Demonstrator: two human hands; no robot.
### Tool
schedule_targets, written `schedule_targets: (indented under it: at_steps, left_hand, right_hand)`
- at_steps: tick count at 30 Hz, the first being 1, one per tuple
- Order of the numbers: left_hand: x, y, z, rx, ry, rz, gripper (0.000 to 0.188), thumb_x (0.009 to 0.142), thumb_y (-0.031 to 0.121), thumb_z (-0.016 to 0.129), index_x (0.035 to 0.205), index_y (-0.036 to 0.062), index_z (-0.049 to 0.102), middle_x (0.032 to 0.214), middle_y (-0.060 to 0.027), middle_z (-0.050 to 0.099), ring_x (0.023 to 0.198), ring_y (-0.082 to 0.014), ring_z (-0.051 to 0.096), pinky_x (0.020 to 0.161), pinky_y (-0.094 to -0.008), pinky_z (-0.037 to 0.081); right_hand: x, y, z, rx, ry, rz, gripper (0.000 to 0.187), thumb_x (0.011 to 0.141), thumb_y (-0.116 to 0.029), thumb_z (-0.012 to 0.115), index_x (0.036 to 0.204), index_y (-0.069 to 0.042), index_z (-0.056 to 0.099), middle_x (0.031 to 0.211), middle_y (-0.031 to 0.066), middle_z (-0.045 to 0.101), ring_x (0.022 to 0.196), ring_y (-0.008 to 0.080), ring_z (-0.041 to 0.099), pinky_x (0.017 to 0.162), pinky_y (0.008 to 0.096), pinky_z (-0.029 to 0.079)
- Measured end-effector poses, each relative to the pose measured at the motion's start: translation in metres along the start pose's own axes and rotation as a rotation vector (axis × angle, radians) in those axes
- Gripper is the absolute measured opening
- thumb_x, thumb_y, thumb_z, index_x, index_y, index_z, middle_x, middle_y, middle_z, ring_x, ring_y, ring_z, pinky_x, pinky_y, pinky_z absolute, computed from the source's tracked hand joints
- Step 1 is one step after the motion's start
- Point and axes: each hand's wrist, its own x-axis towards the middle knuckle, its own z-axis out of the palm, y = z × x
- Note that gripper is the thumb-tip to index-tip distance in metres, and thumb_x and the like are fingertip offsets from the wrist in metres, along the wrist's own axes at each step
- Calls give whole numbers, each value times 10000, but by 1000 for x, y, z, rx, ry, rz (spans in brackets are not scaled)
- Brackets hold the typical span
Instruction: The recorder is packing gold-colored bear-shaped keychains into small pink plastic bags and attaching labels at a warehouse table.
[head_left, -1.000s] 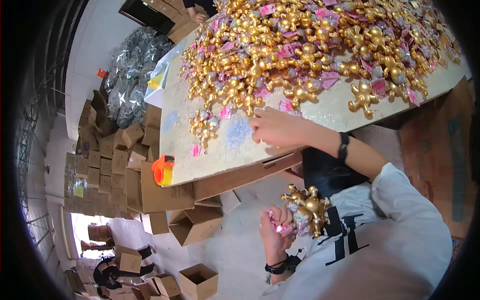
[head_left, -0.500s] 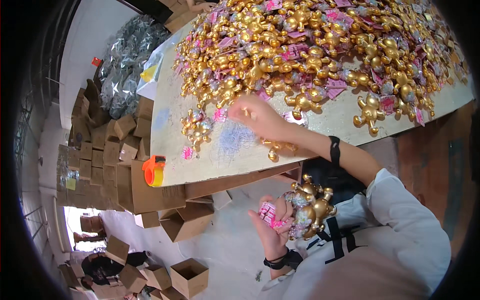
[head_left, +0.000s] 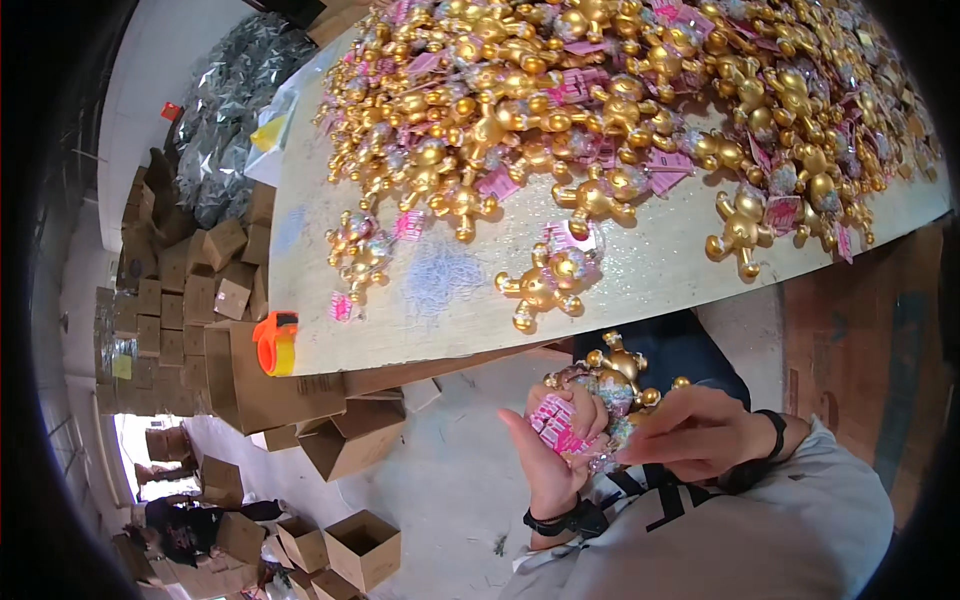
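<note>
My left hand (head_left: 552, 470) is closed around shiny gold bear figurines (head_left: 615, 372) with clear glittery parts. A pink printed tag (head_left: 558, 420) lies against its fingers, and the thumb points up and away. Close against these figurines, my right hand (head_left: 690, 430) has its fingers pressed together by the tag's lower end; whatever they pinch is too small to make out. Both hands are below the table's near edge, in front of my body. On the table (head_left: 390, 335) lies a loose tangle of thin pale-blue strings (head_left: 440, 277). Single gold bears (head_left: 545, 285) with pink tags lie near it.
A large heap of gold bears (head_left: 500, 120) with tags covers the far part of the table. An orange-and-yellow tape dispenser (head_left: 276, 343) sits at the left corner. Cardboard boxes (head_left: 362, 550) stand on the floor, and silvery wrapped goods (head_left: 235, 120) are piled behind. A person in dark clothes (head_left: 185, 530) is at lower left.
My right hand has come back from above the table by the strings to the figurines in my left hand. The view has shifted slightly; the left hand keeps its hold.
</note>
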Motion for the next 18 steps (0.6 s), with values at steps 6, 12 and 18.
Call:
schedule_targets:
  at_steps: [6, 12, 18]
  left_hand:
    - [1, -17, 10, 208, 62, 88, 569, 938, 619, 256, 870, 79, 422, 630, -60, 425, 513, -113, 367, 435, -235, 284]
    - [-4, -20, 13, 455, 18, 150, 584, 942, 608, 275, 898, 47, 430, 671, -63, 486, 543, -92, 406, 483, -226, 312]
    - [-5, -21, 16, 662, 21, 202, 609, 909, 639, 350, 927, 36, 428, 831, -101, 530, 652, -112, 469, 573, -228, 372]
  right_hand:
    - [-13, 8, 8, -86, 34, 236, 202, 722, -9, 703, 910, -28, 631, 759, 37, 595, 632, 91, 582, 484, 210, 422]
    - [0, -5, 4, 105, -16, 594, 182, 763, -29, 675, 770, -51, 495, 678, 40, 539, 552, 118, 537, 486, 252, 430]
    - [2, -4, 10, 110, -7, 533, 163, 760, -15, 656, 783, -46, 497, 687, 50, 534, 581, 179, 558, 523, 282, 450]
